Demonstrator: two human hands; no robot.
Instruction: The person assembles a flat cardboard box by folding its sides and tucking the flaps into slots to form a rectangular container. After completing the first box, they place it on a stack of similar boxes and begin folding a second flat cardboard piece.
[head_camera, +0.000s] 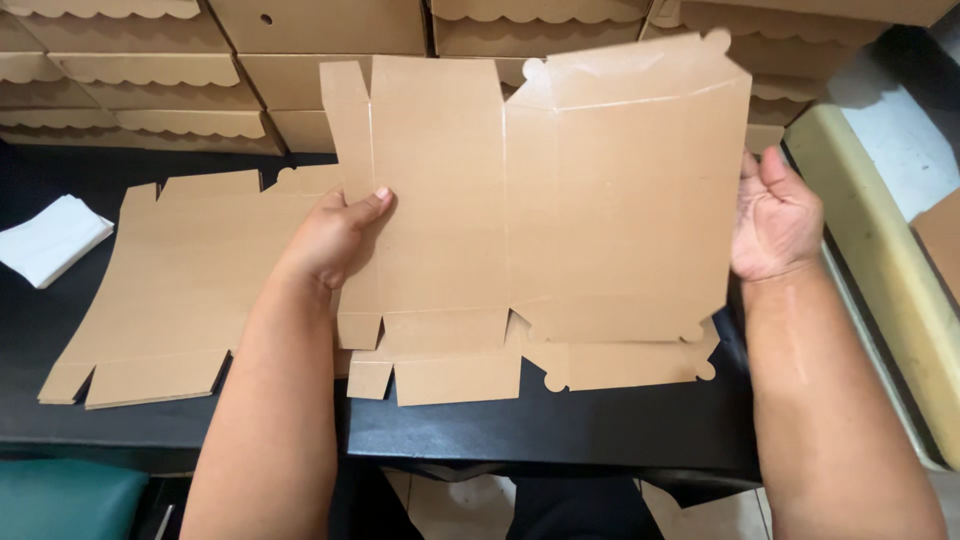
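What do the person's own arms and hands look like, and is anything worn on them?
Both forearms are bare: no sleeves show. The left hand and the right hand wear no gloves, and no rings, watch or bracelet can be seen. The fingernails are short and unpainted.

far: stacked folded brown boxes (150, 70)
left: flat cardboard blanks (180, 290), white paper stack (50, 240), perhaps napkins
surface: black desk (560, 430)
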